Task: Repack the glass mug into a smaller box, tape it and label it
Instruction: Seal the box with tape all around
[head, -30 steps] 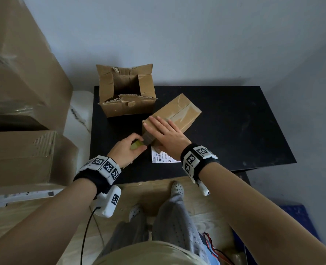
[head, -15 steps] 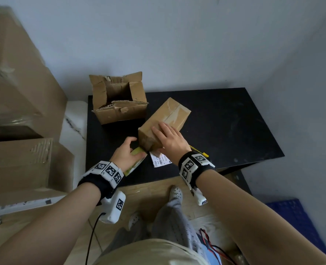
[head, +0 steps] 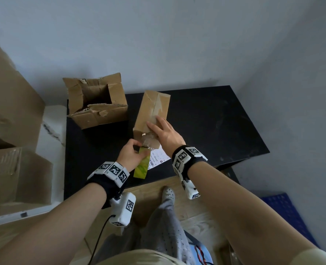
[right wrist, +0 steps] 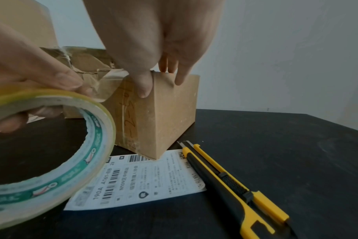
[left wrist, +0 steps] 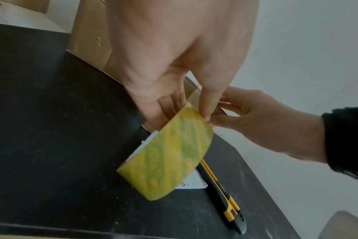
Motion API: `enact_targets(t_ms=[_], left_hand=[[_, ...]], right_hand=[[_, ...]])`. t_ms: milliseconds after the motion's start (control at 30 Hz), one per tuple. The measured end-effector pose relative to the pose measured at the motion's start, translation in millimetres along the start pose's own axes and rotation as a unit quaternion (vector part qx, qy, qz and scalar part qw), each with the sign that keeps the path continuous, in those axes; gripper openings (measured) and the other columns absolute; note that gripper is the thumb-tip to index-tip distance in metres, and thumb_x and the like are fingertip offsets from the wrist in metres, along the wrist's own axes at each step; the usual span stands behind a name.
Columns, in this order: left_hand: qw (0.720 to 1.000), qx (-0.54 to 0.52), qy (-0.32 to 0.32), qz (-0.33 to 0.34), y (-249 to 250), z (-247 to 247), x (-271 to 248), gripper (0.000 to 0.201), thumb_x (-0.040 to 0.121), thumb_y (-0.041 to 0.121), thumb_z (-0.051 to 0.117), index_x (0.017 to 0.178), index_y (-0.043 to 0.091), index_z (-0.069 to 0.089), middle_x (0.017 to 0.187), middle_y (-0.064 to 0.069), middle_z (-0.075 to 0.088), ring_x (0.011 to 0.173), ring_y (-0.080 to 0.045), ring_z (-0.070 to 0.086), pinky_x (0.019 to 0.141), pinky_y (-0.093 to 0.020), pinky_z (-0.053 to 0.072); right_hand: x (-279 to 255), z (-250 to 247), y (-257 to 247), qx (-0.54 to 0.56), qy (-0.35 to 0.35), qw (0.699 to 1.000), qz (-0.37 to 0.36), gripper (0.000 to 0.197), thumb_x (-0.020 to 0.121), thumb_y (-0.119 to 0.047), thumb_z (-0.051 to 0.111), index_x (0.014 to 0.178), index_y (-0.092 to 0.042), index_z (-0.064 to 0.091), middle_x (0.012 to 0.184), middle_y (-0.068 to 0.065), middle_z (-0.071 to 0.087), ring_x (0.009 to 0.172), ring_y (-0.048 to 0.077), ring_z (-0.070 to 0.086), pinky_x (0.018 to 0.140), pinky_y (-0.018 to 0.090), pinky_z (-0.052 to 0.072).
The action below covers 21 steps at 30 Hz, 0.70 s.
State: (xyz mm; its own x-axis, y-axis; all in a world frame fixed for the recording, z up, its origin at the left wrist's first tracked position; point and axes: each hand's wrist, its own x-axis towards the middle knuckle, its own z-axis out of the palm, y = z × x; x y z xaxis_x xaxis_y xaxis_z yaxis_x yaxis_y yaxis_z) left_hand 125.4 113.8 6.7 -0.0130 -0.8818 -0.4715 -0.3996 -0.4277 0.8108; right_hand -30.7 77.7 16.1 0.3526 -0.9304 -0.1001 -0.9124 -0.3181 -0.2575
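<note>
The small box (head: 151, 113), closed and made of brown cardboard, sits on the black tabletop (head: 215, 119) in front of you, with a strip of clear tape running along its top seam and down its near end. Your right hand (head: 163, 133) rests on the top of this box, fingers straight and spread, thumb pressed against the near upper edge. Your left hand (head: 130, 154) grips a roll of tape (head: 141, 167) with a yellow and green outer face, fingers curled through its core; a stretch of clear tape runs from the roll up to the near end of the box. A white shipping label (right wrist: 137, 179) with barcodes lies flat on the tabletop, its far edge tucked under the box's near corner. A yellow and black utility knife (right wrist: 231, 184) lies just beside the label, on its right. To the left of the small box stands a larger box (head: 97, 104), open, its flaps torn and raised.
</note>
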Motion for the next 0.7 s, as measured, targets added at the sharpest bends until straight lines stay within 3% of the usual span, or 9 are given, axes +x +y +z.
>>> enact_targets(t_ms=[100,233,467,567,700], left_hand=[[1.0,0.005,-0.004,-0.006,-0.9,3.0,2.1,0.03,0.081,0.021,0.071,0.102,0.017,0.05,0.097,-0.015,0.065,0.088,-0.03,0.064,0.067,-0.033,0.051],[1.0,-0.01,-0.009,-0.023,-1.2,1.8,5.7,0.034,0.082,0.017,0.07,0.11,0.016,0.05,0.101,-0.018,0.065,0.09,-0.029,0.065,0.078,-0.039,0.054],[0.999,-0.041,-0.01,-0.026,-2.1,3.1,7.3,0.036,0.085,0.016,0.067,0.117,0.015,0.051,0.099,-0.009,0.063,0.083,-0.017,0.064,0.063,-0.025,0.05],[0.998,-0.048,-0.009,-0.026,-1.9,3.8,6.2,0.035,0.086,0.015,0.065,0.118,0.015,0.05,0.092,-0.002,0.061,0.079,-0.011,0.062,0.06,-0.023,0.048],[0.998,-0.051,-0.014,-0.032,-1.4,4.5,5.4,0.035,0.087,0.015,0.064,0.119,0.016,0.05,0.098,-0.006,0.062,0.083,-0.013,0.063,0.064,-0.024,0.049]], right_hand=[[-2.9,-0.3,9.4,0.025,0.012,0.999,0.017,0.069,0.087,-0.008,0.063,0.147,-0.016,0.029,0.155,0.01,0.018,0.142,0.027,0.023,0.099,0.042,0.047],[-15.9,1.7,23.1,0.06,-0.005,0.995,0.079,0.076,0.088,-0.017,0.064,0.149,-0.014,0.019,0.157,0.006,0.015,0.141,0.024,0.025,0.105,0.042,0.04],[-37.0,29.7,50.6,0.042,-0.081,0.979,0.184,0.06,0.093,-0.024,0.055,0.145,-0.013,0.029,0.148,0.006,0.034,0.132,0.025,0.039,0.107,0.037,0.032],[-44.1,44.3,56.3,0.04,-0.096,0.973,0.205,0.058,0.092,-0.024,0.055,0.144,-0.013,0.03,0.144,0.007,0.038,0.129,0.025,0.042,0.105,0.039,0.034],[-45.0,52.7,58.0,0.038,-0.096,0.972,0.212,0.055,0.093,-0.014,0.054,0.142,-0.013,0.03,0.141,0.008,0.04,0.125,0.026,0.043,0.1,0.039,0.039]])
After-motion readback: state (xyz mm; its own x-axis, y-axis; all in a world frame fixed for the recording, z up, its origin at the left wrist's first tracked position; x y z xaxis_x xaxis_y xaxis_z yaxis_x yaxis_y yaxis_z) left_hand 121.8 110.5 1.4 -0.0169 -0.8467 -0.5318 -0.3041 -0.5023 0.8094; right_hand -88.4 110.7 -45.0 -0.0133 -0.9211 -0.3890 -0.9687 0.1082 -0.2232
